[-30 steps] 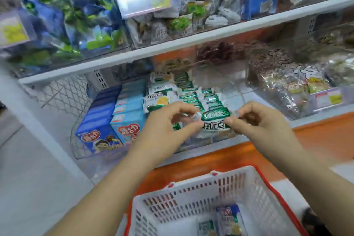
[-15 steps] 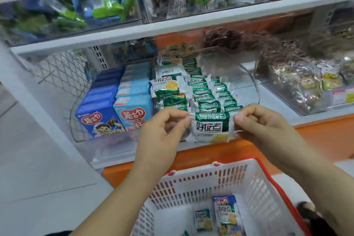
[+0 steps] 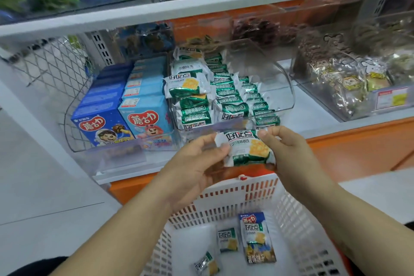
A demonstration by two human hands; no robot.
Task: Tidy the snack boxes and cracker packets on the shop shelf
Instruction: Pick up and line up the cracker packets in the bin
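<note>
A green and white cracker packet is held in front of the shelf edge, above the basket. My left hand pinches its left end and my right hand pinches its right end. Behind it a clear bin holds rows of several like cracker packets, leaning in files. Left of the bin stand blue snack boxes and light blue snack boxes in two rows inside a wire holder.
A white basket with a red rim sits below my hands, holding three packets. To the right a clear tub holds wrapped sweets. An upper shelf carries bagged goods. Grey floor lies at left.
The packet has come out of the bin's front row and moved down and toward me, held in both hands. The view has dropped, showing more of the basket.
</note>
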